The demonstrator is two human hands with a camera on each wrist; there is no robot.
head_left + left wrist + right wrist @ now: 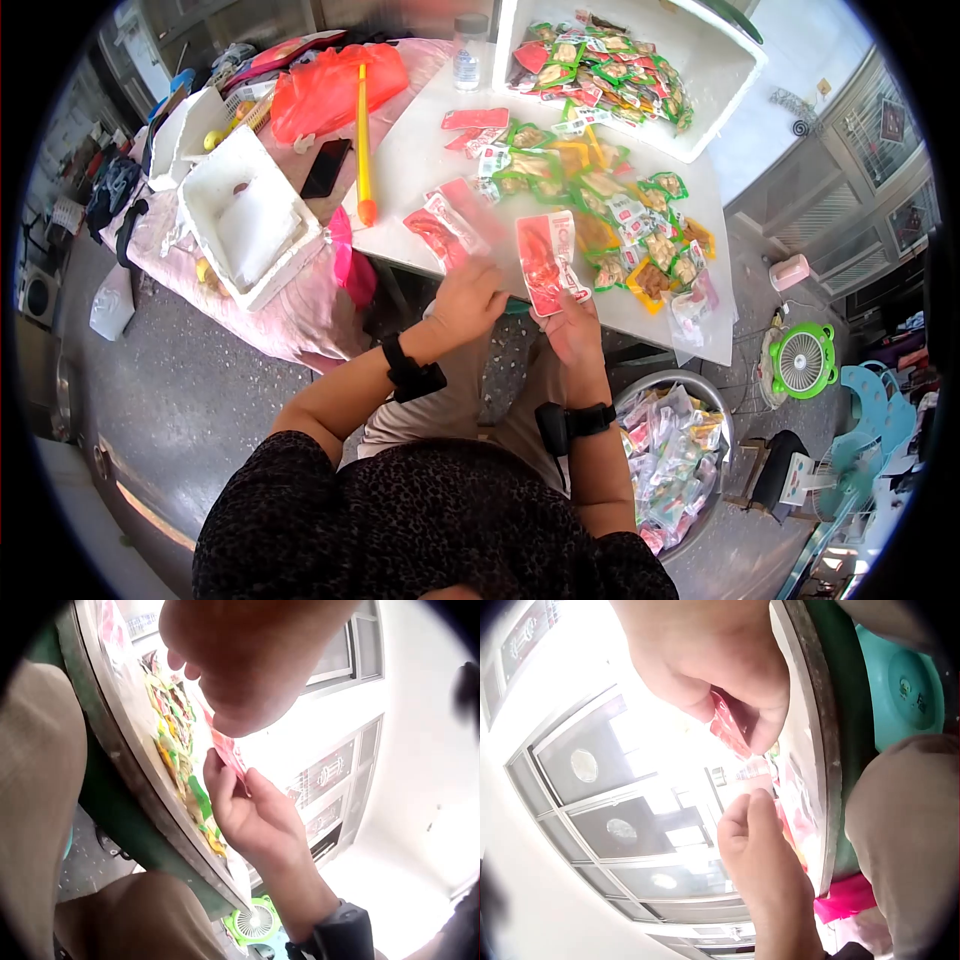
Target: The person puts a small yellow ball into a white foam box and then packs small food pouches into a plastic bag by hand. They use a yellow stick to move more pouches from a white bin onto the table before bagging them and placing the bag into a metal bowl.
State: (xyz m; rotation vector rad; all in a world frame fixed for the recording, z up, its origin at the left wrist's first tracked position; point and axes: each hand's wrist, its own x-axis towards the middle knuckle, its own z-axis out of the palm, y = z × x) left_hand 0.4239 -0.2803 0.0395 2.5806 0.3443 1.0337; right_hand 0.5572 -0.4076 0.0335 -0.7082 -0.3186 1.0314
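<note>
My right hand [574,332] pinches the lower corner of a red and white snack packet [545,262], held upright at the table's near edge. In the right wrist view the red packet [730,726] shows between the thumb and fingers. Left of it, my left hand [467,303] is bent with curled fingers at the table edge, just below a red packet [432,238] and a blurred pink one [466,212]. I cannot tell whether the left hand holds anything. Green and yellow snack packets [600,200] lie heaped beyond the right hand.
A white foam box [725,100] full of packets lies tipped at the back of the white table [405,160]. A metal basin [722,410] of bagged packets stands by my right side. At left are a yellow stick [364,140], a phone [326,168] and a foam box [250,235].
</note>
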